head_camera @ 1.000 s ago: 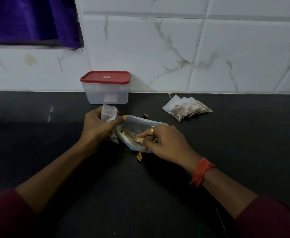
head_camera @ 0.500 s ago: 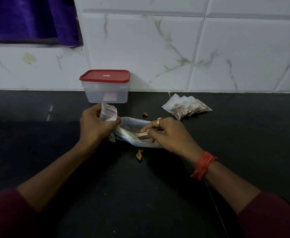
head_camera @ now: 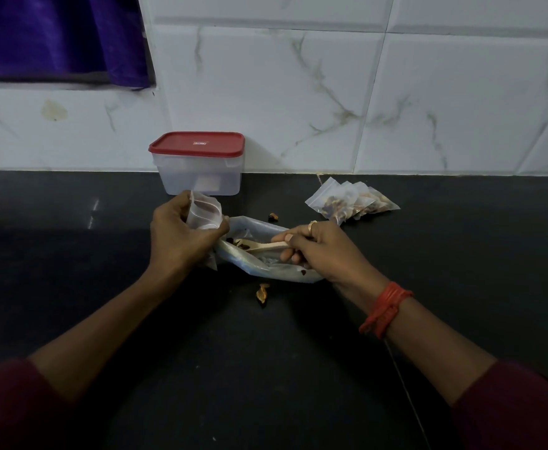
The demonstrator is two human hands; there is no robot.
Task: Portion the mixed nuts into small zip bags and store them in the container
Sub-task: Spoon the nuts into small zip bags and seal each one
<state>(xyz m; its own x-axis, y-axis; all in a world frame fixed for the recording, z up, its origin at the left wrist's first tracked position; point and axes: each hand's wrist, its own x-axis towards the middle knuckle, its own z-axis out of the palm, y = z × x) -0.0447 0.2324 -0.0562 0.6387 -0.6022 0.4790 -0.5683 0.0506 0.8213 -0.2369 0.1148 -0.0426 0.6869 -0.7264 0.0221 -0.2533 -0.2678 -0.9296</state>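
On the dark tabletop (head_camera: 266, 368), the left hand (head_camera: 181, 235) has its grip closed round a small zip bag (head_camera: 205, 213), held upright just in front of the container (head_camera: 198, 177), whose red lid (head_camera: 197, 143) is on. The right hand (head_camera: 324, 251) grips a wooden spoon (head_camera: 262, 245), its bowl carrying a few nuts (head_camera: 241, 245) inside the large clear bag (head_camera: 266, 267) lying between the hands. Filled zip bags (head_camera: 350, 203) lie piled at the far right, apart from the container. One loose nut piece (head_camera: 262, 292) lies near the large bag.
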